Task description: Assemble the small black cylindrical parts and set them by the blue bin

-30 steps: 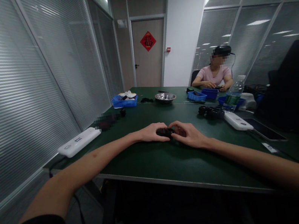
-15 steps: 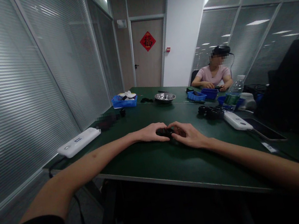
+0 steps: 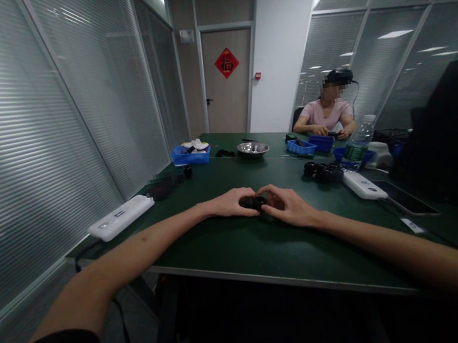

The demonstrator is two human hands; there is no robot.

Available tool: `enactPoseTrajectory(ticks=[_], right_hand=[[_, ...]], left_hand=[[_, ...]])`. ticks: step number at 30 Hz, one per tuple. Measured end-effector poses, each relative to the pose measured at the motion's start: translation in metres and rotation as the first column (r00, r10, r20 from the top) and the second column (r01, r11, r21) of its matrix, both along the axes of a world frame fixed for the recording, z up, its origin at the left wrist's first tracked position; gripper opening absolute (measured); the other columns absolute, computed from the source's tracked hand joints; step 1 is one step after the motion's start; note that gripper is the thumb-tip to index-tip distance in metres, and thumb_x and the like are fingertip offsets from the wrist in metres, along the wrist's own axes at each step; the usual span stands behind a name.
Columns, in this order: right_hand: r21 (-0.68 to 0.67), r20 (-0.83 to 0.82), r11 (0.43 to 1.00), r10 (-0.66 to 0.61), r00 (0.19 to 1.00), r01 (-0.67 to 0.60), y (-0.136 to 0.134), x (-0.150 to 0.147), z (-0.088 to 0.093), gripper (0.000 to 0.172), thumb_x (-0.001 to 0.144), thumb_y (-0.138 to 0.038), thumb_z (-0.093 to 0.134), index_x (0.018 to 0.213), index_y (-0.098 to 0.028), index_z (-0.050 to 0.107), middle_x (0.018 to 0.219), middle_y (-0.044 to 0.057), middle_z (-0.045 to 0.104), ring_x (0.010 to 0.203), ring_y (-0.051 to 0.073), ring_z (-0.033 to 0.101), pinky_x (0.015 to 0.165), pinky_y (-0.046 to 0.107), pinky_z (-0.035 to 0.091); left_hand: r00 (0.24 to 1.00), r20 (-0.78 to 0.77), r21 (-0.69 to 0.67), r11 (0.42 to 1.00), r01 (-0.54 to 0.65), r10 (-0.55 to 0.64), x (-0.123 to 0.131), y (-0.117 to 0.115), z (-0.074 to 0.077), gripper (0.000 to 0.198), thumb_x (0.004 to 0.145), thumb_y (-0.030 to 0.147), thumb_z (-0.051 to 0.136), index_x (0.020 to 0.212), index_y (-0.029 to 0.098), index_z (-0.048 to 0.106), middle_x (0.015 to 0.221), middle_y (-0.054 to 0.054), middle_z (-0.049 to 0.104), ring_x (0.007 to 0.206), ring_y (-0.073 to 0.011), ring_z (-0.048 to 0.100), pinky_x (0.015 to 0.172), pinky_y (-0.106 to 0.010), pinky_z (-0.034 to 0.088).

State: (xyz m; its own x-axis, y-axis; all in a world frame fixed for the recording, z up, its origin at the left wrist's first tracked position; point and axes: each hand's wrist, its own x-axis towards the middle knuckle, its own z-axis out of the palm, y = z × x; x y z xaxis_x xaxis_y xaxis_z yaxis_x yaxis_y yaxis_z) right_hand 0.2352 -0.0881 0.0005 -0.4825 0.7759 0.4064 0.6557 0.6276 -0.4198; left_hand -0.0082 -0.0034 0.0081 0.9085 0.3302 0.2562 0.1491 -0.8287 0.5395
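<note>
Between my two hands, low over the green table (image 3: 224, 248), is a small dark rounded object (image 3: 250, 202) whose kind I cannot make out. My left hand (image 3: 234, 203) is closed around its left side, thumb in front and fingers behind. From the right, my right hand (image 3: 286, 204) pinches its other end with thumb and curled fingertips. Both hands almost meet there, and the fingers hide part of the object.
A metal bowl (image 3: 253, 150) stands beyond my hands. At the left are a blue basket (image 3: 192, 157) and a white power bank (image 3: 122, 217). Black parts (image 3: 321, 171), another white power bank (image 3: 363, 184), a phone (image 3: 406, 197) and a bottle (image 3: 358, 144) lie right. A person (image 3: 327, 114) sits opposite.
My right hand's fingers have shifted very slightly against the dark object. My left hand and the things on the table stay where they were.
</note>
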Motion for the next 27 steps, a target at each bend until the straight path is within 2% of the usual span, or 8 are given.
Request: enactPoseTrajectory(ticks=[4,10,16,23,27], right_hand=[[-0.007,-0.027,0.999,-0.045,0.999,0.045,0.0023,-0.0002,-0.0027,0.037,0.095,-0.051,0.064,0.116,-0.021,0.058,0.074,-0.003,0.058,0.062,0.015,0.054,0.058,0.027,0.040],[0.008,0.008,1.000,0.014,1.000,-0.014,-0.0006,-0.0003,0.0000,0.032,0.100,-0.044,0.057,0.124,-0.022,0.059,0.077,-0.002,0.059,0.065,0.015,0.054,0.061,0.027,0.041],[0.000,0.006,0.999,-0.037,0.999,0.037,0.0023,-0.0003,-0.0022,0.037,0.097,-0.051,0.062,0.119,-0.022,0.057,0.077,-0.002,0.060,0.065,0.016,0.056,0.061,0.027,0.041],[0.008,0.046,1.000,0.002,0.999,-0.003,-0.0009,-0.0006,0.0014,0.032,0.100,-0.041,0.057,0.126,-0.022,0.057,0.080,-0.001,0.061,0.067,0.016,0.057,0.063,0.028,0.043],[-0.006,0.019,1.000,-0.003,1.000,0.003,-0.0011,-0.0013,0.0013,0.036,0.099,-0.045,0.060,0.127,-0.022,0.057,0.077,-0.002,0.061,0.066,0.016,0.056,0.062,0.028,0.044]], left_hand=[[1.000,-0.005,0.019,1.000,-0.003,0.003,0.0001,0.0000,-0.0001,0.043,0.088,0.055,0.072,0.107,0.017,0.066,0.102,-0.005,0.061,0.095,-0.0200,0.057,0.085,-0.032,0.043],[1.000,-0.009,0.018,1.000,-0.002,0.002,-0.0005,-0.0029,0.0028,0.044,0.089,0.056,0.069,0.110,0.017,0.066,0.105,-0.005,0.061,0.098,-0.0210,0.058,0.087,-0.033,0.043],[1.000,-0.010,0.008,1.000,-0.005,0.005,-0.0004,-0.0019,0.0021,0.042,0.088,0.054,0.071,0.107,0.017,0.065,0.104,-0.005,0.061,0.097,-0.0201,0.058,0.086,-0.031,0.043],[1.000,-0.005,0.008,1.000,0.015,-0.015,-0.0007,-0.0009,0.0023,0.046,0.089,0.056,0.070,0.113,0.017,0.066,0.105,-0.005,0.061,0.097,-0.0211,0.058,0.085,-0.033,0.043],[1.000,-0.009,0.011,1.000,0.016,-0.016,-0.0006,-0.0008,0.0026,0.044,0.089,0.055,0.070,0.112,0.017,0.066,0.105,-0.005,0.060,0.097,-0.0208,0.057,0.086,-0.033,0.043]])
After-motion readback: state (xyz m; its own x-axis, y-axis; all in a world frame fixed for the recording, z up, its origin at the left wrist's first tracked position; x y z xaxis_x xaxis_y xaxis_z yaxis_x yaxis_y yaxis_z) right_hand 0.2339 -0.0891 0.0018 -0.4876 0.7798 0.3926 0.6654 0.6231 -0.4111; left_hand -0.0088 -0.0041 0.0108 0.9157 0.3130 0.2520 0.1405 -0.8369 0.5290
